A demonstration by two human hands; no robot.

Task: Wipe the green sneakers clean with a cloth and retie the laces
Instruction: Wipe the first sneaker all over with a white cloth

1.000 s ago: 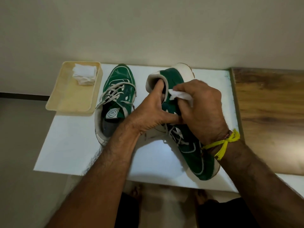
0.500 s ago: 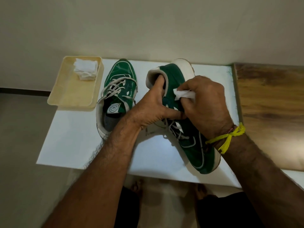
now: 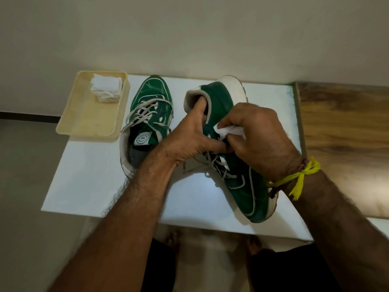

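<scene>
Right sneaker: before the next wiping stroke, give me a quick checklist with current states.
1. Left hand grips the right sneaker at its collar: ok.
2. Right hand holds the cloth against the upper: ok.
3. Sneaker's toe rests on the white board: ok.
4. Laces retied: not ok, loose.
5. Spare cloths in the tray: ok.
6. Left sneaker wiped: cannot tell.

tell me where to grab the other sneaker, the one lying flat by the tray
Judging by its pose, take the flat sneaker at its heel collar, coming from the near side. The opening faces the person, wide and unobstructed, so fingers can hook inside as the left hand does on the held sneaker. Its loose laces make a poor grip.
</scene>
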